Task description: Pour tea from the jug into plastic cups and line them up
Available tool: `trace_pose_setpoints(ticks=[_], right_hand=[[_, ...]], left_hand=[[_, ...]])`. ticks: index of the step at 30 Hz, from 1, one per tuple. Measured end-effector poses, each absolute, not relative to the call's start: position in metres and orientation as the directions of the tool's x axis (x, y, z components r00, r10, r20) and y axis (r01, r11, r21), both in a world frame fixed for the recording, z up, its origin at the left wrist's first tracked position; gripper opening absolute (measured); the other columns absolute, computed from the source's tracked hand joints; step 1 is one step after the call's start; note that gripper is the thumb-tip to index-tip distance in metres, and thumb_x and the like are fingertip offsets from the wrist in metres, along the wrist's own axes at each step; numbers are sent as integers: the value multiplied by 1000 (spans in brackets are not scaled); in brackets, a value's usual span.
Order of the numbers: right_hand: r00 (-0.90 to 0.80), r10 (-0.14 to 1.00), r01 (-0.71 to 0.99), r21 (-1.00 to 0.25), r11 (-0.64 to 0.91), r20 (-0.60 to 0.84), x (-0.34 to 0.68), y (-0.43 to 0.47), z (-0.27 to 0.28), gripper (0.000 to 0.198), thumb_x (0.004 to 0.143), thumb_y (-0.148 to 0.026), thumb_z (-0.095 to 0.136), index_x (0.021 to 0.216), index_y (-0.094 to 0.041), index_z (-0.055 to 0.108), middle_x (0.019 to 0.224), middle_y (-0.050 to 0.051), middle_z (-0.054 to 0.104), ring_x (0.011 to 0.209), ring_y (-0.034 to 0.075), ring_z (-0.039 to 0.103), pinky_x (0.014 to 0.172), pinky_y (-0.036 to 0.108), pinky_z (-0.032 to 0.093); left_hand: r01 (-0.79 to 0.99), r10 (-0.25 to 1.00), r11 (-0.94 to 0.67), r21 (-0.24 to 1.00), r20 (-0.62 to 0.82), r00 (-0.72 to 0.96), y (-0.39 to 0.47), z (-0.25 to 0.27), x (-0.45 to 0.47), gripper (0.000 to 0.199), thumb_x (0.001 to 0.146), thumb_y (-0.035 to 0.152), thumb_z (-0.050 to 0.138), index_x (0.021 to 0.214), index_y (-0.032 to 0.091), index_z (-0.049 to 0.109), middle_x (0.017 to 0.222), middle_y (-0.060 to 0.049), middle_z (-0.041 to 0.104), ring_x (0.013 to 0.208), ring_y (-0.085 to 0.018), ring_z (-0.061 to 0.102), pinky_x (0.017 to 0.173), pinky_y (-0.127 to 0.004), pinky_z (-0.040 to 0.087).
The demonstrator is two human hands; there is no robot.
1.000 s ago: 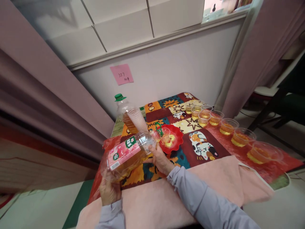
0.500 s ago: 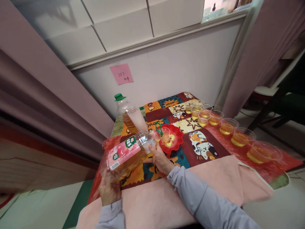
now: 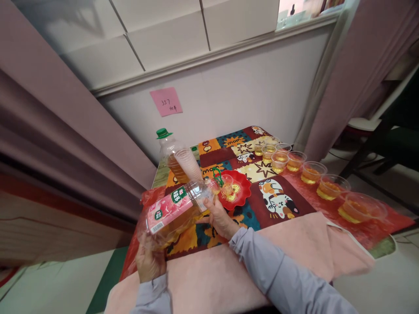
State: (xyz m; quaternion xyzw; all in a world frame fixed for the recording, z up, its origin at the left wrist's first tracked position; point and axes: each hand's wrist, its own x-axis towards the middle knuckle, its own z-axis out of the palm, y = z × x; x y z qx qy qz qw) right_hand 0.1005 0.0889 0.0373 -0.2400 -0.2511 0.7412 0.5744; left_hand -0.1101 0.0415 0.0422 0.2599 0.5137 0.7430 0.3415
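A large clear bottle (image 3: 170,207) with a pink label lies tilted between my hands, its neck pointing right and some amber liquid inside. My left hand (image 3: 150,259) grips its base. Around the neck end, my right hand (image 3: 218,217) is closed. The bottle's mouth is over a red scalloped plate (image 3: 242,192), where a small clear plastic cup (image 3: 228,186) holds yellowish liquid. A green handle or strap (image 3: 217,175) shows beside the cup. Just behind the bottle leans a stack of clear plastic cups (image 3: 189,165).
A second bottle (image 3: 168,150) with a green cap stands at the back left. Several cups of yellow liquid (image 3: 312,173) line the table's right side on red plastic film (image 3: 391,218). A patterned mat (image 3: 222,155) and pink cloth (image 3: 209,279) cover the table; a wall (image 3: 229,104) stands behind.
Almost nothing differs. The view has shifted very slightly, while both hands keep the bottle tilted in the same place.
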Motion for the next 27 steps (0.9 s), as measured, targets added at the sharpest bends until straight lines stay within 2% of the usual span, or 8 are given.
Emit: trace_pose_setpoints(ticks=[13,19,27], right_hand=[[-222,973,-730,-651,-206,-60,102,88,38,88,80,-67,87,151,-37,44,151,6,62,123,27,72,71,35,72],[-221,973,-732,-647,-212,-68,102,89,37,86,80,-67,87,148,-37,45,162,6,54,128,27,70,68,31,72],[-227,971,-730,-646,-222,-77,101,89,37,85,81,-66,87,149,-37,44,162,6,54,131,28,68,72,34,73]], left_hand=[[-238,783,-254,938,55,-620,42,45,-107,63,70,51,95,123,23,79,145,-9,73,138,-34,63,104,-48,63],[-218,768,-243,945,50,-639,41,43,-108,59,70,51,95,121,24,79,139,-7,76,136,-34,65,107,-49,60],[-218,759,-245,945,47,-650,42,43,-106,58,69,53,95,117,22,80,135,-8,78,141,-35,62,115,-53,55]])
